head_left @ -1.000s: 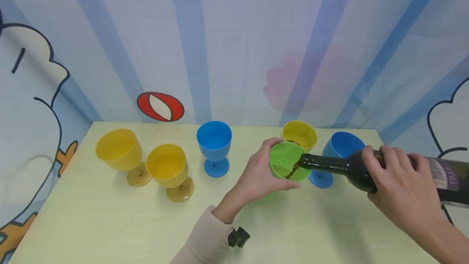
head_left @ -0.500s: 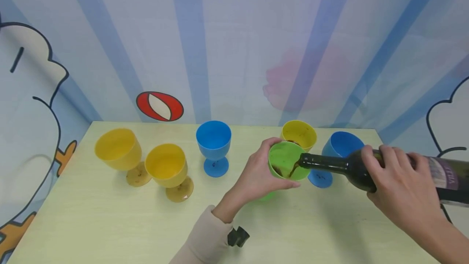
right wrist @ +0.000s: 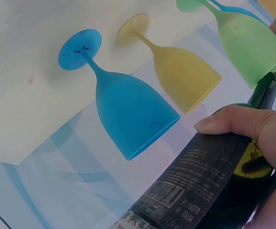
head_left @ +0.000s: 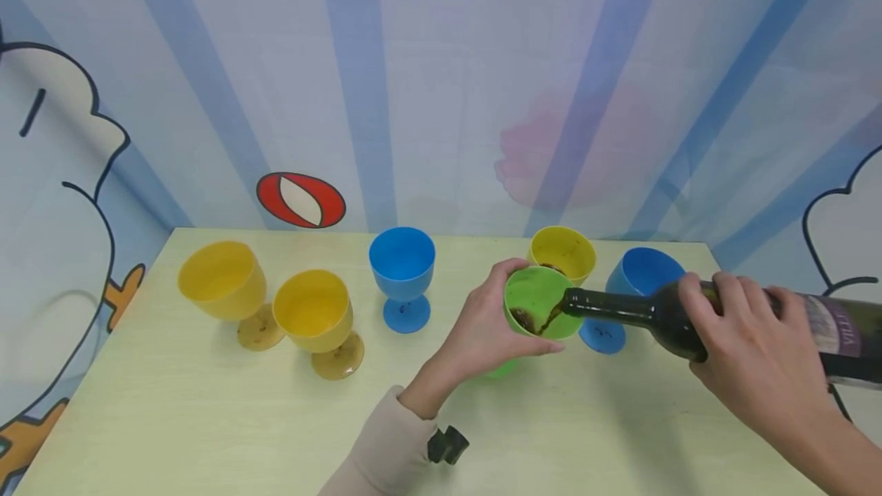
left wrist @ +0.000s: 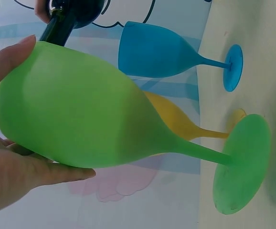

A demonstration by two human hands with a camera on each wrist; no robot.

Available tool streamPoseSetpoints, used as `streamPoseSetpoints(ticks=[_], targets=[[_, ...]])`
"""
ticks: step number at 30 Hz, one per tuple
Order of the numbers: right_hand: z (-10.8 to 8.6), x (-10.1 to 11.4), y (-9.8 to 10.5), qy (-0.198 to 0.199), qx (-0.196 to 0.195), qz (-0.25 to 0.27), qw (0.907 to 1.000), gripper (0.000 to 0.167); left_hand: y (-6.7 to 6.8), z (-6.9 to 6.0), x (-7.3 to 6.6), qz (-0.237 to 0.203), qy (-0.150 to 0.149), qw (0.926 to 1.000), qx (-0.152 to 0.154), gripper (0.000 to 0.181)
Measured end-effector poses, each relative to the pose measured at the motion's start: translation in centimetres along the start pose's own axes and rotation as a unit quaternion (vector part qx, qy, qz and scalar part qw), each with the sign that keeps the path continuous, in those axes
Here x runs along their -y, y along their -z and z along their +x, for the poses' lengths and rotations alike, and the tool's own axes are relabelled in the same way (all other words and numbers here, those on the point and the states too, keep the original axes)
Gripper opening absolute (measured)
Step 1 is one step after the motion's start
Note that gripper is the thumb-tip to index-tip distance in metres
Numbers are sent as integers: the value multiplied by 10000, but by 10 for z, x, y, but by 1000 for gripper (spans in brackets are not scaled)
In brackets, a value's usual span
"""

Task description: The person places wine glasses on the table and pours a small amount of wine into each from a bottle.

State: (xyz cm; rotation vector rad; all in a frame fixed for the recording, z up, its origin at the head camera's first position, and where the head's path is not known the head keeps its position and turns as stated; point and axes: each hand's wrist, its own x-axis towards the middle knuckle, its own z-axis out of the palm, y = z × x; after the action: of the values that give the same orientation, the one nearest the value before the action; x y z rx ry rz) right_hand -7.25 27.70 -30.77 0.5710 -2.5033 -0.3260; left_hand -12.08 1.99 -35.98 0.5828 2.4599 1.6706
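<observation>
Two yellow goblets point(head_left: 313, 316) and a blue goblet point(head_left: 403, 274) stand on the left half of a pale table point(head_left: 207, 419); the striped backdrop point(head_left: 455, 60) bears a pink patch point(head_left: 540, 155), too blurred to name.

The head view looks forward and down across the worktop point(head_left: 241, 427); both wrist views, tilted and close, share the green goblet point(left wrist: 80, 105): left wrist's centre, right wrist's upper right.

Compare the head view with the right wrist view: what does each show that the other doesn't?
Only the head view shows dark liquid streaming into the green goblet, and the beige sleeve. Only the right wrist view shows the barcode on the bottle. Both show that bottle, the right hand gripping it, and the left hand holding the green goblet.
</observation>
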Motion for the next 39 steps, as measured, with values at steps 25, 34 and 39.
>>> streamPoseSetpoints(ticks=[25, 34, 39], targets=[[1, 2, 0, -43, 31, -65, 10000, 88, 0, 1, 2, 51, -76, 9999, -42, 86], [1, 2, 0, -178, 39, 114, 9998, 87, 2, 0, 3, -97, -64, 9999, -127, 86], [1, 5, -2, -359, 188, 461, 9981, 91, 4, 0, 2, -192, -138, 9995, -187, 87]])
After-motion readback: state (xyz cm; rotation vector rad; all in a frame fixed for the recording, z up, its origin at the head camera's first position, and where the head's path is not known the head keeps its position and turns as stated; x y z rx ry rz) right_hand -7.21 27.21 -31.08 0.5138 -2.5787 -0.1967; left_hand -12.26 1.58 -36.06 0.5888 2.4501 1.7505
